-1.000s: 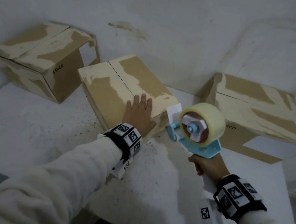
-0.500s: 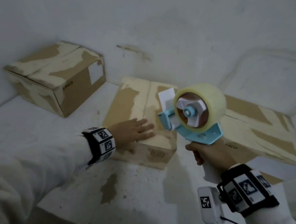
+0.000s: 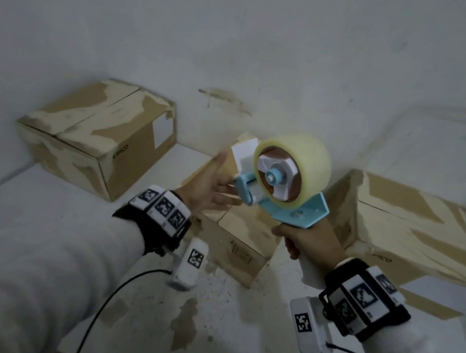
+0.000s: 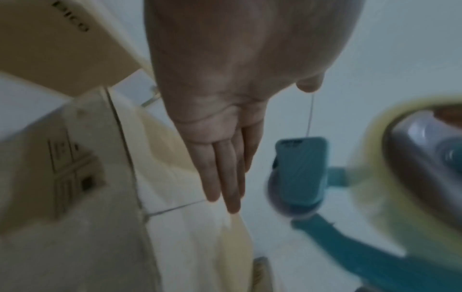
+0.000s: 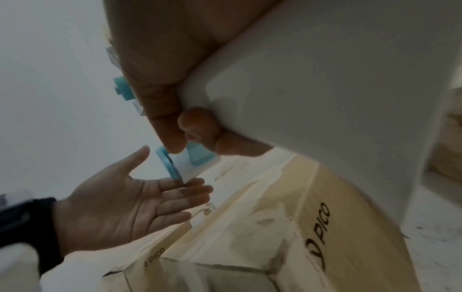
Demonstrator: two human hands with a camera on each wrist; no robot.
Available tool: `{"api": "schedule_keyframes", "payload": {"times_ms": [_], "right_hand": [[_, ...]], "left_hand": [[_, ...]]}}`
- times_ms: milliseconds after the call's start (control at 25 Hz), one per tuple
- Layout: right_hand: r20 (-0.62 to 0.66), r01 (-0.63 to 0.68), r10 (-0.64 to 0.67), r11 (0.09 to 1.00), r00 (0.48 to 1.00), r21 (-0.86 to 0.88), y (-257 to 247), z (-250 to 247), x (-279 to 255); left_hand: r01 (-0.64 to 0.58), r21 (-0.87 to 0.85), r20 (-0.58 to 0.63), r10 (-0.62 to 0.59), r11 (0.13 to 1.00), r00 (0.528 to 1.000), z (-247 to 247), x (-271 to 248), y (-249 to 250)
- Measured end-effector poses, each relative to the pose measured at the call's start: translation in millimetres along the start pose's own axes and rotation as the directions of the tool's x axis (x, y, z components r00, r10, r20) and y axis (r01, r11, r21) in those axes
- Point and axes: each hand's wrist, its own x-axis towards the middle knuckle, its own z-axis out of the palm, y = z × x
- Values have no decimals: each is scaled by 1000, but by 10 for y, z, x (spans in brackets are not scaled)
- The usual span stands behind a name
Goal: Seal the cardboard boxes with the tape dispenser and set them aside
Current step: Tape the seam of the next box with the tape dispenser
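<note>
Stained white table (image 3: 219, 337) bears three cardboard boxes (image 3: 94, 140).

The right hand (image 3: 305, 239) is raised in front of the body — fingers and thumb wrapped tight round a handle, wrist band uppermost. The left hand (image 3: 209, 186) reaches across toward it, palm turned up, fingers (image 5: 190, 194) straight and together, thumb spread — holding nothing.

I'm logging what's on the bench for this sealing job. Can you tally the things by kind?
Cardboard boxes: 3 (left box, middle box, right box)
Tape dispensers: 1 (tape dispenser, gripped by the right hand)
Total: 4
</note>
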Motion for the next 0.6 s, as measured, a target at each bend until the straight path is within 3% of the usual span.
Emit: {"api": "schedule_keyframes", "payload": {"times_ms": [80, 360, 480, 600], "right_hand": [[-25, -16, 17, 1000, 1000, 26, -33, 89, 37], [-6, 34, -33, 995, 999, 92, -23, 247, -4], [61, 92, -93, 996, 994, 19, -42, 305, -13], [107, 144, -136, 988, 985, -64, -66, 389, -27]], "left_hand": [[79, -120, 85, -69, 990, 994, -49, -29, 78], [171, -375, 72, -155, 911, 985, -262, -60, -33], [191, -392, -11, -212, 900, 977, -277, -66, -112], [157, -368, -175, -234, 916, 956, -279, -52, -152]]}}
